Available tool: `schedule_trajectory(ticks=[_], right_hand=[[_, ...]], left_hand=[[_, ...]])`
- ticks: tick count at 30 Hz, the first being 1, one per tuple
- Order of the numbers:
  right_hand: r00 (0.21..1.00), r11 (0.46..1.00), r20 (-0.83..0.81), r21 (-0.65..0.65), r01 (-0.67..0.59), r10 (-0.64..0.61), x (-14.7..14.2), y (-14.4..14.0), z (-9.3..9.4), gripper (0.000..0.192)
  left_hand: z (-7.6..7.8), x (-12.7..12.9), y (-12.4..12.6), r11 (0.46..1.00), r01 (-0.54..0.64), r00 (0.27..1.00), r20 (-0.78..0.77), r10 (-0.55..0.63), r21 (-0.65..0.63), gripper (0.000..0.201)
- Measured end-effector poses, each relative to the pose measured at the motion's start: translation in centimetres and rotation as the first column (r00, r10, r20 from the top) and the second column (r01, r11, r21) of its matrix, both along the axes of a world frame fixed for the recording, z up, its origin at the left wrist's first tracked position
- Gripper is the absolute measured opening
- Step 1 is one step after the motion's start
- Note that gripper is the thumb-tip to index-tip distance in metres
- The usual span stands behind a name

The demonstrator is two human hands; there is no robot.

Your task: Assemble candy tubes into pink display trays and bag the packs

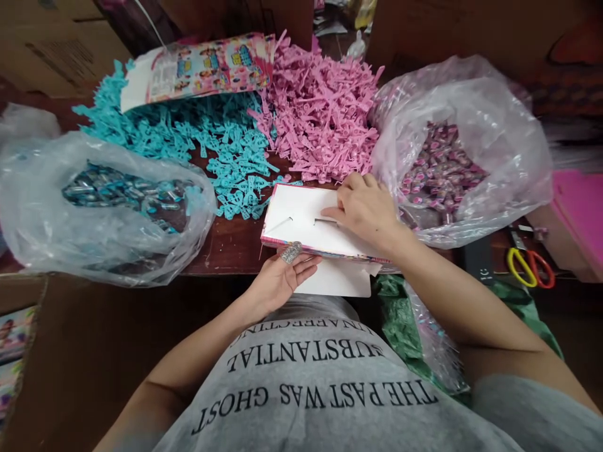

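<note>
A stack of printed cards (294, 204), white side up with slits in the top one, lies at the table's front edge. My right hand (367, 204) rests over its right part, fingers bent at the far edge and thumb on the white face by a slit. At the near edge is my left hand (287, 276), palm up, fingers stretched out and apart from the thumb. A glittery silver cover wraps that thumb, which touches the stack's near side. Under those fingers, a white card flap (336, 280) juts out towards my body.
Turquoise plastic clips (235, 144) and pink clips (325, 113) are heaped behind, with more printed cards (202, 66) on top. Open plastic bags stand left (113, 251) and right (513, 138), holding small wrapped pieces. Scissors (530, 267) and a pink box (575, 220) are far right.
</note>
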State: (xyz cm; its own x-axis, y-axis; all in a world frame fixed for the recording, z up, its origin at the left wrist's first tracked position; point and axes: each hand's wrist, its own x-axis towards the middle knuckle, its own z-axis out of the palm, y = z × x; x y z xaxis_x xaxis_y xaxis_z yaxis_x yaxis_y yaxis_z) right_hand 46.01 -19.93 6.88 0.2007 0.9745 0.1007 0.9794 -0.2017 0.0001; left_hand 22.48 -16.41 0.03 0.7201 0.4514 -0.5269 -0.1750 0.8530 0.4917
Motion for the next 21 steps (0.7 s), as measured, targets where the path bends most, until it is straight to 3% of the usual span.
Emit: schedule_trajectory(ticks=[5,12,21], right_hand=[[1.000,1.000,0.006,-0.003,0.011,-0.011,-0.3,-0.1,0.2,0.053],[0.990,0.987,-0.126,-0.151,0.049,-0.068,-0.3,0.1,2.0,0.049],[0.997,0.983,-0.043,-0.176,0.058,-0.066,-0.9,0.0,1.5,0.051]], left_hand=[[0.6,-0.4,-0.3,0.999,-0.023,0.999,-0.038,0.022,-0.026,0.045],[1.4,0.0,-1.1,0.995,-0.056,0.993,-0.106,0.047,-0.082,0.017],[2.1,0.7,-1.8,0.993,-0.028,0.989,-0.148,0.011,-0.113,0.023]])
